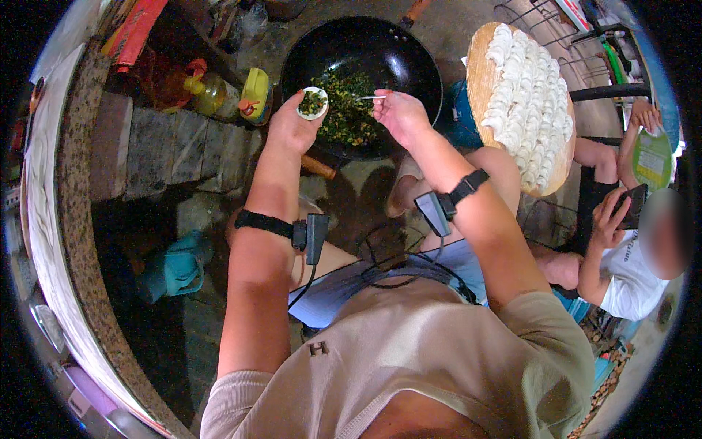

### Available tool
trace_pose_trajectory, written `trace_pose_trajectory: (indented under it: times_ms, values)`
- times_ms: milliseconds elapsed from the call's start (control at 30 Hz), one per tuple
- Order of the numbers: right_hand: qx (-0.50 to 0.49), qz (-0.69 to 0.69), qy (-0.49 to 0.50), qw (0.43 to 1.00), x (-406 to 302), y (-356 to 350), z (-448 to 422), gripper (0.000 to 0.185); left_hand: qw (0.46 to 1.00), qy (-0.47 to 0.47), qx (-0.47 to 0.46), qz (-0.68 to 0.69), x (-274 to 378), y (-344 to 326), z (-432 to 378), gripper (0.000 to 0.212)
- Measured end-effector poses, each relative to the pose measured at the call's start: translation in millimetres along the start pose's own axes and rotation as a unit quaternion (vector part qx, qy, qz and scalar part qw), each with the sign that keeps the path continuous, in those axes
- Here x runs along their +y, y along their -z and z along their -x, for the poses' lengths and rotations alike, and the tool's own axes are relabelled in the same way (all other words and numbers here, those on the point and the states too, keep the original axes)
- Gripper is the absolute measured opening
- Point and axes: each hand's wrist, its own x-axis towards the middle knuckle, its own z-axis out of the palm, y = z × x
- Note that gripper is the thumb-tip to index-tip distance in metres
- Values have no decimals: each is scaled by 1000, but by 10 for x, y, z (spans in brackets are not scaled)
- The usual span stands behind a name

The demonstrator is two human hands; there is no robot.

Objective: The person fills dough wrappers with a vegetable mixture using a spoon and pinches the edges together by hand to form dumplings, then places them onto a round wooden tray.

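My left hand (296, 122) cradles a round white dumpling wrapper (312, 114) with chopped green and yellow filling (312, 102) heaped on it. Between the fingers of my right hand (401, 116) is a thin, light-coloured utensil (374, 97), perhaps a spoon; its tip is over the filling and hard to make out. Below both hands sits a black wok (406, 46), holding a loose mound of chopped filling (351, 118). To the right, a round wooden board (478, 71) carries several rows of folded white dumplings (529, 110).
Bottles of yellow oil (211, 92) and a yellow-capped jug (255, 96) stand left of the wok. A teal plastic pitcher (184, 266) is lower left. A seated person (630, 263) at right holds a phone (635, 206). Cables (384, 263) hang from my wrist devices across my lap.
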Motion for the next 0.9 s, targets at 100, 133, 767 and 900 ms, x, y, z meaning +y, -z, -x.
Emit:
trace_pose_trajectory:
  times_ms: [100,133,767,900]
  values:
    - [-32,-17,32,999,-228,-171,229,19,999,17,-43,11,-40,11,-36,25]
    - [-44,5,71,996,-253,-239,286,19,998,25,-59,9,-53,3,-35,24]
    - [-31,367,346,863,-417,-453,549,18,997,-8,-78,-23,-83,-215,181,17]
    - [-73,342,288,891,-377,-431,479,20,996,-18,-86,-32,-81,-218,160,16]
